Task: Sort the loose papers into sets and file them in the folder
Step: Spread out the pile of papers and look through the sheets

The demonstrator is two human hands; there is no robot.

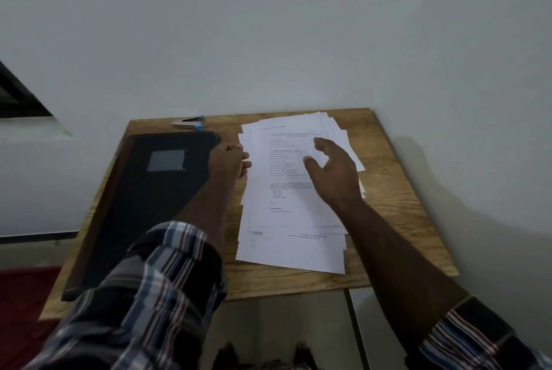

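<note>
The loose papers [294, 220] lie in an untidy fanned pile on the bench [397, 220] — white sheets with printed text. The left hand [228, 162] pinches their left edge beside the dark closed folder [149, 205]; the right hand [334, 172] hovers above with relaxed fingers.

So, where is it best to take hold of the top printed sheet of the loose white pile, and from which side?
Probably the top printed sheet by its left long edge, coming from the left. That edge lies free on the fanned white paper pile beside the left hand, away from the dark closed folder. The right hand hovers open above and could steady the pile.
</note>
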